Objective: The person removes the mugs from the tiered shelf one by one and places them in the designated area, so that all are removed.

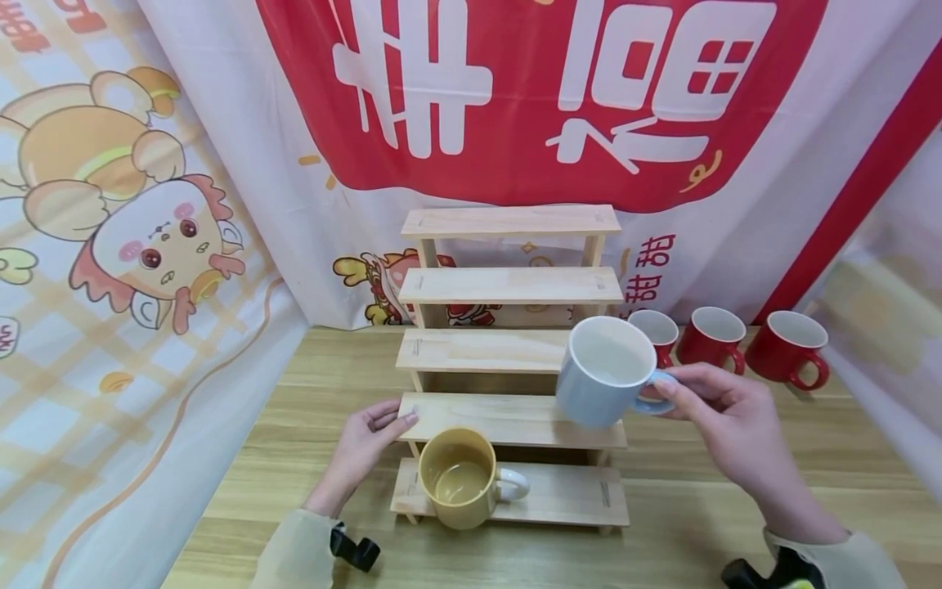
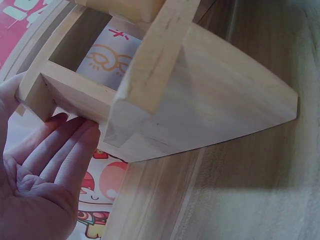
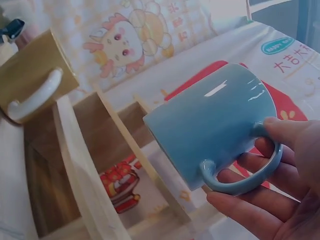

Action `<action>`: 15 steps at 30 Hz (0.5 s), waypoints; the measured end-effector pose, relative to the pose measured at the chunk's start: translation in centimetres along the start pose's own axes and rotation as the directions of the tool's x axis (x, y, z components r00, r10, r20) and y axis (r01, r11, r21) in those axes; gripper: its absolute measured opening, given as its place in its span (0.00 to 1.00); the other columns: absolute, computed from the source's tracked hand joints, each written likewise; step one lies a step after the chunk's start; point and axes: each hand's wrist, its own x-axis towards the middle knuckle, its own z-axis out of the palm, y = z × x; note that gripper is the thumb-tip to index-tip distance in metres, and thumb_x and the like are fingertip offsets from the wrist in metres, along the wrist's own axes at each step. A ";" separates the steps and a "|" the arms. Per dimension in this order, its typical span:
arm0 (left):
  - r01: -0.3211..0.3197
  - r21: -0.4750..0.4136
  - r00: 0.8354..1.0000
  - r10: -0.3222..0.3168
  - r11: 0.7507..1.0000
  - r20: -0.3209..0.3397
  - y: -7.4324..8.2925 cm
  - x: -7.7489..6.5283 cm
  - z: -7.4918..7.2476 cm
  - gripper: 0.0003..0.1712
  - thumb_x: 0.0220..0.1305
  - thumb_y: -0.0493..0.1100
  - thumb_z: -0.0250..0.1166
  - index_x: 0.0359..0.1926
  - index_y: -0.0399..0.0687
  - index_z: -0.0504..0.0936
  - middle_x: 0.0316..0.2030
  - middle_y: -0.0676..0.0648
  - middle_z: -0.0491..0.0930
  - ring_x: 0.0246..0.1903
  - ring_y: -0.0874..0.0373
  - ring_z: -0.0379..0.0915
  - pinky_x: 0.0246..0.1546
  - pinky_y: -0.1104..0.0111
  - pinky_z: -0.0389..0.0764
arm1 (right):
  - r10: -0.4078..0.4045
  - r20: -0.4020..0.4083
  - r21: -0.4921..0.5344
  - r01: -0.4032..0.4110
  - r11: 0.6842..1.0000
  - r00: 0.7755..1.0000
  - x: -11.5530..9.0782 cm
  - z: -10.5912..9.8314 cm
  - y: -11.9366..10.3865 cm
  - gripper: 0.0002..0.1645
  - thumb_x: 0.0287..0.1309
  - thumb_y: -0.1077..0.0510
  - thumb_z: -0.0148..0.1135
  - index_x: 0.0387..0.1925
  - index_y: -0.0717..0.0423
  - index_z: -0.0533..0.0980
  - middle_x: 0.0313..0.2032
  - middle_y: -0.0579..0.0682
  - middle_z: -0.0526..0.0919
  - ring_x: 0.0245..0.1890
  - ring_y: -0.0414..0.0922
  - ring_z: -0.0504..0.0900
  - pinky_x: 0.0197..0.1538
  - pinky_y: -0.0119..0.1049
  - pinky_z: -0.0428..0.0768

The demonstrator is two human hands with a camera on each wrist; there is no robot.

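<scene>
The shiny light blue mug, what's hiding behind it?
Behind the light blue mug, the head view shows the middle pale wooden step and a red, white-lined mug. The step's right end and part of the red mug are covered.

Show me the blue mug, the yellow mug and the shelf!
Blue mug [image 3: 210, 125], right wrist view: its side.
Yellow mug [image 1: 458, 481], head view: its inside.
Shelf [image 1: 478, 352], head view: its middle step.
</scene>
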 end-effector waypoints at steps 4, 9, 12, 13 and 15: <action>-0.003 -0.001 1.000 0.003 1.000 0.004 0.0 0.0 0.0 0.35 0.62 0.49 0.75 0.62 0.32 0.77 0.55 0.33 0.81 0.54 0.44 0.80 0.52 0.66 0.82 | -0.012 -0.020 -0.029 0.011 1.000 1.000 0.0 -1.5 -0.1 0.13 0.68 0.64 0.65 0.52 0.61 0.83 0.42 0.52 0.89 0.37 0.43 0.89 0.38 0.35 0.88; -0.001 -0.004 1.000 0.001 1.000 0.006 -0.1 0.1 0.0 0.34 0.63 0.48 0.74 0.63 0.31 0.76 0.55 0.33 0.81 0.53 0.44 0.81 0.52 0.67 0.83 | -0.010 -0.063 -0.049 0.007 0.999 0.998 -0.2 -3.2 0.1 0.11 0.68 0.66 0.65 0.50 0.63 0.82 0.40 0.51 0.90 0.35 0.42 0.89 0.38 0.33 0.87; 0.000 -0.007 1.000 0.000 1.000 0.005 0.0 0.0 0.0 0.34 0.63 0.48 0.74 0.63 0.31 0.76 0.55 0.33 0.81 0.53 0.44 0.81 0.51 0.67 0.83 | 0.003 -0.099 -0.039 -0.007 0.999 0.995 -0.3 -4.1 0.3 0.11 0.67 0.67 0.64 0.49 0.67 0.81 0.39 0.51 0.90 0.34 0.43 0.89 0.37 0.33 0.87; -0.003 -0.008 1.000 0.003 1.000 0.005 0.0 0.0 0.0 0.34 0.63 0.47 0.74 0.63 0.30 0.76 0.55 0.32 0.81 0.53 0.44 0.81 0.51 0.67 0.83 | 0.015 -0.110 -0.036 -0.019 0.999 0.994 -0.3 -4.4 0.3 0.11 0.67 0.67 0.64 0.50 0.68 0.81 0.39 0.51 0.90 0.34 0.42 0.89 0.37 0.33 0.86; -0.006 -0.014 1.000 0.006 1.000 0.005 0.1 0.0 0.0 0.34 0.64 0.46 0.74 0.63 0.30 0.76 0.55 0.32 0.81 0.54 0.44 0.80 0.52 0.68 0.82 | 0.047 -0.133 -0.041 -0.053 0.998 0.990 -0.4 -5.0 0.5 0.12 0.68 0.65 0.65 0.50 0.67 0.81 0.39 0.48 0.90 0.34 0.40 0.89 0.36 0.31 0.86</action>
